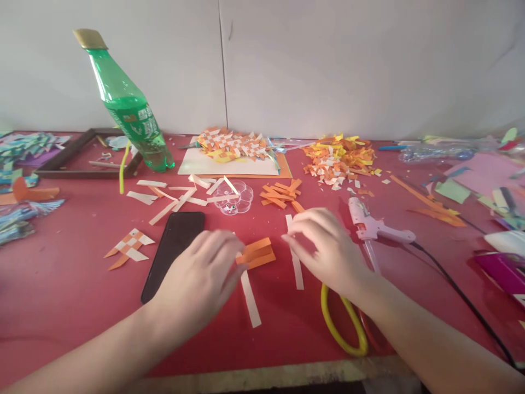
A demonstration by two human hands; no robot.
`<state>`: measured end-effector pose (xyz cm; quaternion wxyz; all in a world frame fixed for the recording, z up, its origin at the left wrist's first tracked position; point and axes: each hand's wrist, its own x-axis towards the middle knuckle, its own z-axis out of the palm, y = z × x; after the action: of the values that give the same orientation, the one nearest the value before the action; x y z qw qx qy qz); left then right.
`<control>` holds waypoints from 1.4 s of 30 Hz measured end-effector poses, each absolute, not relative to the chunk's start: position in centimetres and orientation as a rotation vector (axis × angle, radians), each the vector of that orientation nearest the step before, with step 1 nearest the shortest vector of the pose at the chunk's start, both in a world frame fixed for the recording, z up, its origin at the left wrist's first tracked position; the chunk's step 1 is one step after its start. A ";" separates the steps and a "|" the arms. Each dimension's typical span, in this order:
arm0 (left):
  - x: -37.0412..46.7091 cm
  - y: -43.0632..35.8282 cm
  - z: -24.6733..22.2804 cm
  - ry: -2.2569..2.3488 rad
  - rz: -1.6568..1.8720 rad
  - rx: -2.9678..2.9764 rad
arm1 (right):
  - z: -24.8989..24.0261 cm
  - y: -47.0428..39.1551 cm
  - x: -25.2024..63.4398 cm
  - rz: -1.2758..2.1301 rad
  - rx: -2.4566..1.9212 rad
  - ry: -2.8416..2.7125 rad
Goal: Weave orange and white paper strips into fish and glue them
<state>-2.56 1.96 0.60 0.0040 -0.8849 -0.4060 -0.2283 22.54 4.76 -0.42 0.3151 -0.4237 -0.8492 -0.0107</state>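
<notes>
Orange strips (264, 253) mid-table, left end pinched in left hand (200, 262); trailing white strip (251, 301) at their 7 o'clock. Loose white strip (297, 271) at their 3 o'clock, long axis roughly 12-to-6, right hand (328, 249) nearer, fingers curled over it; can't tell if gripping. Clear flower tray (245, 194) at 11 o'clock, googly eyes (230, 208) in near compartment, pale strips (223, 198) across top.
</notes>
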 end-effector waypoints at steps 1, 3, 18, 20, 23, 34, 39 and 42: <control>-2.7 1.7 0.3 -1.122 -0.728 -2.822 | -0.3 4.6 22.2 0.062 -1.020 -2.270; -2.7 1.4 -0.3 -0.964 -0.756 -2.873 | -0.3 4.4 21.7 0.208 -0.887 -2.342; -2.5 1.1 -1.3 -0.974 -0.721 -3.002 | -1.5 4.6 21.3 0.430 -1.137 -2.476; -2.6 1.2 -1.1 -0.981 -0.745 -3.013 | -1.5 4.6 21.2 0.445 -1.162 -2.469; -2.4 1.3 -1.0 -0.962 -0.764 -2.995 | -1.6 4.5 21.1 0.429 -1.167 -2.442; -2.2 1.0 -1.2 -0.938 -0.746 -2.988 | -1.6 4.6 21.3 0.234 -1.178 -2.381; -2.1 1.0 -1.1 -0.911 -0.710 -3.019 | -1.1 4.5 20.9 0.476 -1.178 -2.287; -2.0 0.9 -1.1 -0.909 -0.702 -3.042 | -0.8 4.4 20.9 0.571 -1.118 -2.321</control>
<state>-1.96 0.87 -1.14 -0.0551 -0.9341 -0.2792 -0.2154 20.91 4.44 -0.81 0.2488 -0.4104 -0.8519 0.2096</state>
